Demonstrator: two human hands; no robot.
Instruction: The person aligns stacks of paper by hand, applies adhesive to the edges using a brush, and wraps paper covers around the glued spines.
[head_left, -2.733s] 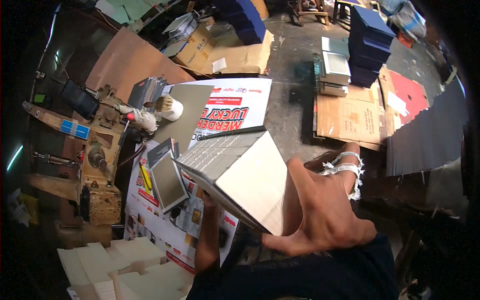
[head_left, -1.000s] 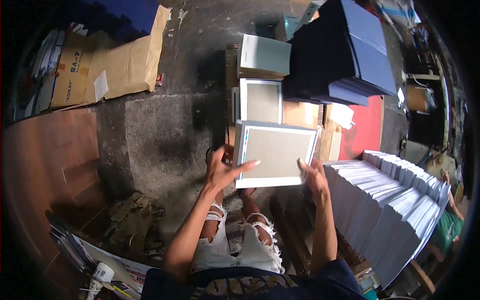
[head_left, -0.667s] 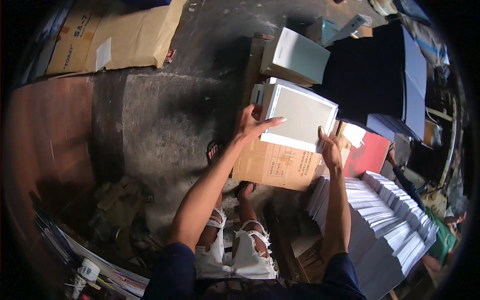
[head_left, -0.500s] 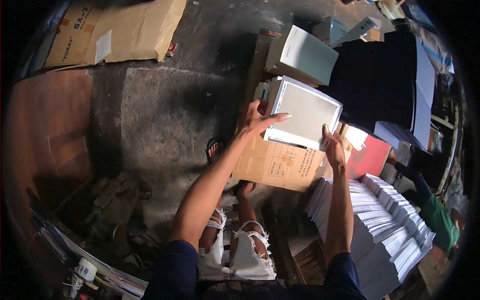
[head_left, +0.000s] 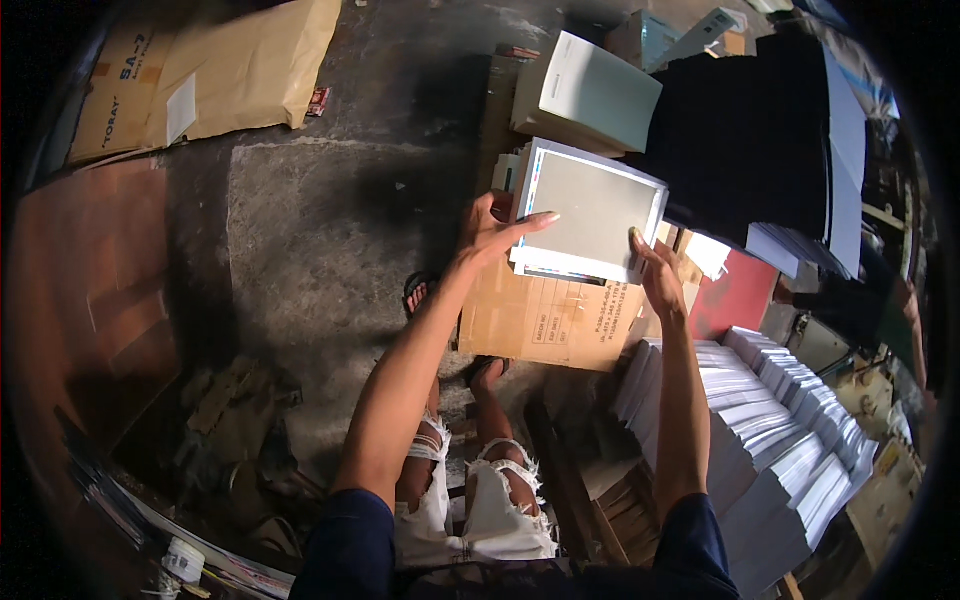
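Observation:
I hold a stack of printed sheets (head_left: pixel 593 208), its beige top page edged by a white margin with small colour marks. My left hand (head_left: pixel 492 235) grips the near left side, thumb flat on top and fingers curled round the edge. At the near right corner my right hand (head_left: pixel 660 272) clasps it the same way, its fingers mostly hidden underneath. The stack is above a brown cardboard box (head_left: pixel 540 325), part of which it covers. Just beyond it sits a pile of pale green-grey covers (head_left: pixel 605 95).
Tall stacks of white folded sheets (head_left: pixel 760 430) stand at the right, beside a red panel (head_left: pixel 735 305). A large black stack (head_left: pixel 745 150) rises at the far right. Another person's dark sleeve (head_left: pixel 845 300) shows there. A brown paper-wrapped package (head_left: pixel 250 65) lies far left.
The held stack has shifted slightly left and away in the picture, as has most of the scene. The other person at the right has moved farther back. My grip looks the same.

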